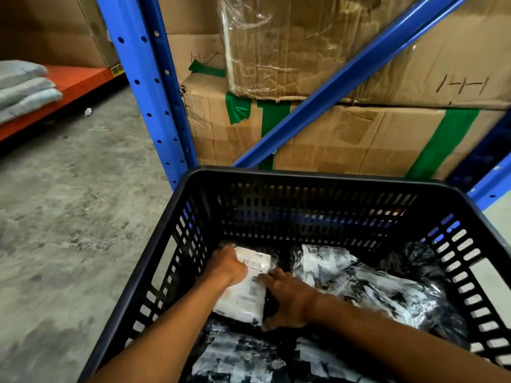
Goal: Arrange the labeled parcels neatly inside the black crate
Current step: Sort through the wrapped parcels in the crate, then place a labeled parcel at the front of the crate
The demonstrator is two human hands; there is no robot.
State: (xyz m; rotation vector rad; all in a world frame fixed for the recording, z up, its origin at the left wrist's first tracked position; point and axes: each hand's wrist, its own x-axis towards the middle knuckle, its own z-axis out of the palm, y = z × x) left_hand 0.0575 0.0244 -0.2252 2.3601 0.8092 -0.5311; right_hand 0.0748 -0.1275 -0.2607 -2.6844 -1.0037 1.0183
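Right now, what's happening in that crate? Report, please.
Both hands, left and right, on white labeled parcel inside black crate. Other parcels alongside. Nothing blocking.

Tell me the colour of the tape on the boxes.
Green tape, clearest in the head view.

The floor (69,203) was bare grey concrete, mottled and scuffed. A blue steel rack upright (143,87) with punched holes rose from it, crossed by a blue diagonal brace (331,87). Behind stood stacked cardboard boxes (345,134) patched with green tape (442,142). At far left an orange shelf (74,81) carried folded grey cloth bundles (25,87).
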